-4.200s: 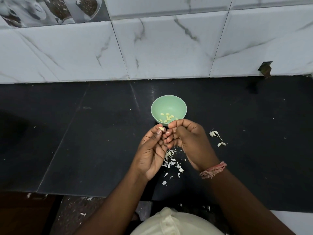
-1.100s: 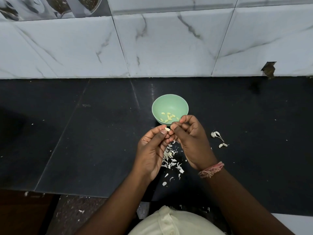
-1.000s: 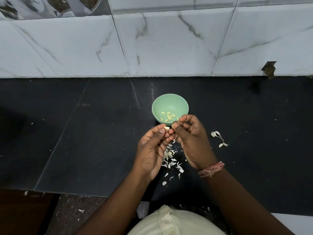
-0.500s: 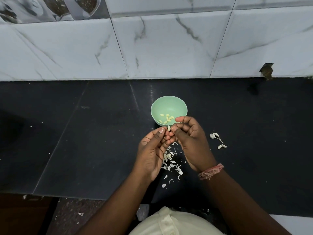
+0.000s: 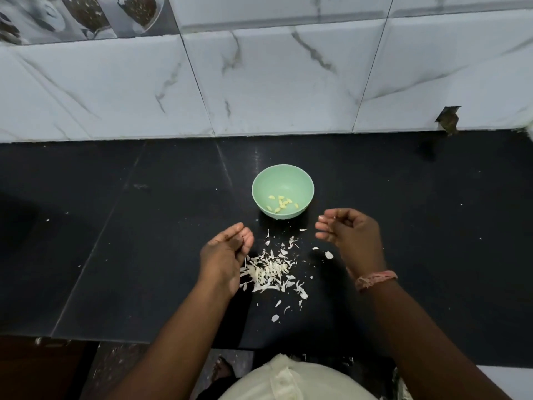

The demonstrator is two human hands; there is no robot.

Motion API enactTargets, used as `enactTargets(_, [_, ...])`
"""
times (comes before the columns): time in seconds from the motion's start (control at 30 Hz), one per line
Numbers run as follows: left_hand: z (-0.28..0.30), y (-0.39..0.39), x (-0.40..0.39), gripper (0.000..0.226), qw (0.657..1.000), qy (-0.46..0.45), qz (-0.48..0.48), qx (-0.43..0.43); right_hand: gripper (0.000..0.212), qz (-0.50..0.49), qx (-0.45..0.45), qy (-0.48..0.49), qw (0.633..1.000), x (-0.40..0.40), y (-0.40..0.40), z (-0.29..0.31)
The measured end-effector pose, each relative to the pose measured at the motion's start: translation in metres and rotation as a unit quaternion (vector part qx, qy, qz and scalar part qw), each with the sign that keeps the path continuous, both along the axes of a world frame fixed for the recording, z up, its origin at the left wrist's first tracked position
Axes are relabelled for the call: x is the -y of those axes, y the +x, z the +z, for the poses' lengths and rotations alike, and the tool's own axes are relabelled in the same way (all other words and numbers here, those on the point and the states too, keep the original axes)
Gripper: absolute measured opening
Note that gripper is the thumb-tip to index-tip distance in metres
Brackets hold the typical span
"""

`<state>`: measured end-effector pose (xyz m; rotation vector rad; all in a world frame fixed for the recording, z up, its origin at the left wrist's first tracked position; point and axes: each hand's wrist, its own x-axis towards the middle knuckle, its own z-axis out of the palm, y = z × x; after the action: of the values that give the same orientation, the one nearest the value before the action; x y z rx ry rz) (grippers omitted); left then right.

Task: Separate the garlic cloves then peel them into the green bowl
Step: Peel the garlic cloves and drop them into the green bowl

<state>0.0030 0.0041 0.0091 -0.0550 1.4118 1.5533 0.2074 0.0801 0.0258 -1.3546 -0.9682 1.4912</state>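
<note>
Your hands are apart, both on the near side of the green bowl (image 5: pixel 282 180): left hand (image 5: pixel 226 252) near-left of it, right hand (image 5: pixel 350 233) near-right and a bit closer to its rim. Both sets of fingers are loosely curled and no clove shows in either; a pale fleck at the right fingertips (image 5: pixel 323 218) may be skin scrap, can't tell. Peeled cloves (image 5: pixel 281 204) lie in the bowl's bottom, long axes mixed. Peel heap (image 5: pixel 271 271) sits on the counter (image 5: pixel 144 255) just near of the bowl, between your hands. Any unpeeled cloves right of the bowl would be behind your right hand; none visible. So likely the next reach is right-hand.
</note>
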Motion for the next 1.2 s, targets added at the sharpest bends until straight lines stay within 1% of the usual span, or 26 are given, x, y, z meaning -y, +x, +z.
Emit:
enactTargets(0.07, [0.0, 0.019, 0.007, 0.028, 0.999, -0.031, -0.014, 0.015, 0.028, 0.026, 0.084, 0.053, 0.995, 0.021, -0.013, -0.007])
enactTargets(0.1, [0.002, 0.031, 0.011, 0.028, 0.998, -0.042, -0.03, 0.035, 0.032, 0.055, 0.133, 0.099, 0.985, 0.036, -0.022, -0.01])
enactTargets(0.13, [0.007, 0.042, 0.015, 0.026, 0.995, -0.048, -0.055, 0.062, 0.037, 0.106, 0.172, 0.156, 0.967, 0.053, -0.032, -0.014])
enactTargets(0.17, [0.014, 0.051, 0.019, 0.027, 0.991, -0.043, -0.083, 0.093, 0.044, 0.177, 0.207, 0.214, 0.938, 0.07, -0.042, -0.019])
enactTargets(0.2, [0.02, 0.056, 0.021, 0.034, 0.987, -0.033, -0.104, 0.116, 0.049, 0.24, 0.242, 0.262, 0.903, 0.083, -0.049, -0.028])
enactTargets(0.23, [0.026, 0.059, 0.021, 0.04, 0.985, -0.017, -0.114, 0.126, 0.053, 0.276, 0.281, 0.289, 0.872, 0.085, -0.054, -0.038])
enactTargets(0.27, [0.03, 0.059, 0.023, 0.042, 0.986, 0.005, -0.105, 0.127, 0.055, 0.278, 0.311, 0.287, 0.862, 0.082, -0.055, -0.045])
enactTargets(0.33, [0.03, 0.053, 0.025, 0.039, 0.991, 0.046, -0.06, 0.109, 0.055, 0.214, 0.367, 0.245, 0.872, 0.066, -0.049, -0.049])
enactTargets(0.37, [0.028, 0.05, 0.025, 0.04, 0.994, 0.05, -0.042, 0.09, 0.057, 0.184, 0.387, 0.231, 0.873, 0.061, -0.046, -0.048])
enactTargets(0.4, [0.025, 0.048, 0.023, 0.042, 0.995, 0.043, -0.037, 0.081, 0.059, 0.171, 0.385, 0.224, 0.879, 0.06, -0.046, -0.045])
enactTargets(0.47, [0.022, 0.049, 0.018, 0.047, 0.992, 0.007, -0.071, 0.102, 0.062, 0.2, 0.333, 0.235, 0.891, 0.069, -0.056, -0.034])
enactTargets(0.5, [0.023, 0.051, 0.016, 0.049, 0.988, -0.004, -0.092, 0.123, 0.062, 0.244, 0.317, 0.248, 0.882, 0.076, -0.063, -0.031])
enactTargets(0.53, [0.024, 0.053, 0.014, 0.048, 0.985, -0.002, -0.097, 0.14, 0.062, 0.278, 0.33, 0.264, 0.863, 0.08, -0.068, -0.031])
enactTargets(0.57, [0.024, 0.054, 0.014, 0.046, 0.985, 0.007, -0.087, 0.148, 0.061, 0.283, 0.353, 0.272, 0.849, 0.077, -0.07, -0.033])
enactTargets(0.6, [0.02, 0.054, 0.013, 0.042, 0.986, 0.014, -0.068, 0.15, 0.057, 0.26, 0.379, 0.261, 0.849, 0.065, -0.07, -0.035])
enactTargets(0.63, [0.016, 0.051, 0.013, 0.037, 0.99, 0.012, -0.046, 0.134, 0.049, 0.229, 0.391, 0.233, 0.86, 0.051, -0.069, -0.033])
enactTargets(0.7, [0.009, 0.042, 0.011, 0.029, 0.996, -0.002, -0.013, 0.092, 0.03, 0.205, 0.37, 0.18, 0.888, 0.023, -0.066, -0.033])
enactTargets(0.73, [0.007, 0.037, 0.008, 0.028, 0.996, -0.011, -0.009, 0.089, 0.027, 0.212, 0.364, 0.17, 0.891, 0.013, -0.066, -0.031])
enactTargets(0.83, [0.001, 0.023, -0.002, 0.028, 0.995, -0.037, -0.016, 0.092, 0.033, 0.229, 0.379, 0.172, 0.88, -0.001, -0.072, -0.033])
enactTargets(0.9, [-0.002, 0.018, -0.008, 0.026, 0.994, -0.041, -0.009, 0.098, 0.031, 0.226, 0.388, 0.174, 0.876, -0.005, -0.076, -0.042])
enactTargets(1.07, [-0.008, 0.017, -0.01, 0.027, 0.993, -0.035, -0.027, 0.108, 0.02, 0.227, 0.47, 0.204, 0.828, -0.011, -0.095, -0.06])
enactTargets(1.2, [-0.009, 0.014, -0.008, 0.028, 0.993, -0.038, -0.035, 0.108, 0.025, 0.212, 0.528, 0.191, 0.8, -0.019, -0.105, -0.065])
